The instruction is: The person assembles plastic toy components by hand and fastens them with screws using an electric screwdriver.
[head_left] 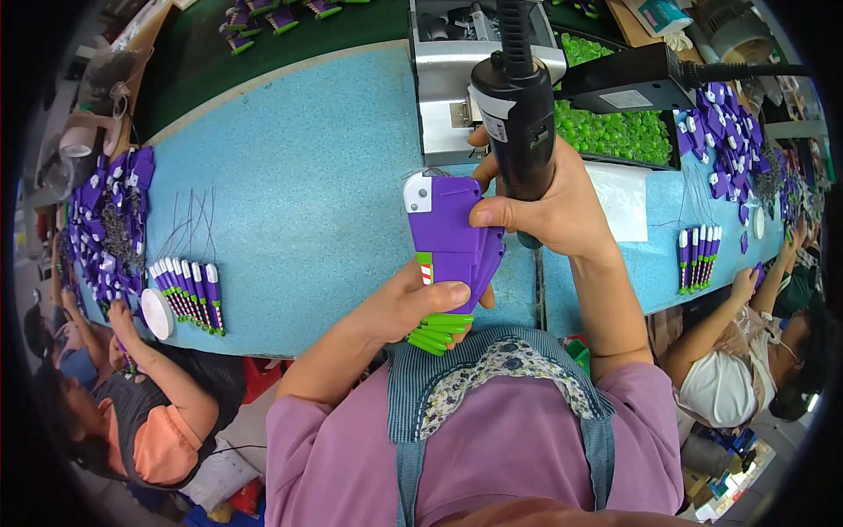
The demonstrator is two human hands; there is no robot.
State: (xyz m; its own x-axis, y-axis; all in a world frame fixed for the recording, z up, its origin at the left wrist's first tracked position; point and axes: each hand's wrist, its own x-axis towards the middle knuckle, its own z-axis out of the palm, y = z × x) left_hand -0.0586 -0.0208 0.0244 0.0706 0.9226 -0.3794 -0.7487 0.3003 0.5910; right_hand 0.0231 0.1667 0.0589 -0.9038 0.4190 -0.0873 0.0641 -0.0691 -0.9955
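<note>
My left hand (421,303) is closed round a fanned stack of flat purple plastic pieces (448,220). They have bright green ends, and the top piece shows a white corner and a red-and-white striped patch. My right hand (553,206) is wrapped round a black electric screwdriver (518,132) with a ribbed cord at its top. Its lower end points down just right of the stack. The right thumb and a fingertip also touch the upper edge of the purple pieces. Part of the right fingers is hidden behind the tool.
A metal screw-feeder box (435,75) stands ahead on the blue table (281,158). Beside it sits a black tray of green parts (615,132). Rows of purple pieces lie left (189,294) and right (698,259), near heaps of purple parts (110,220). Co-workers sit on both sides.
</note>
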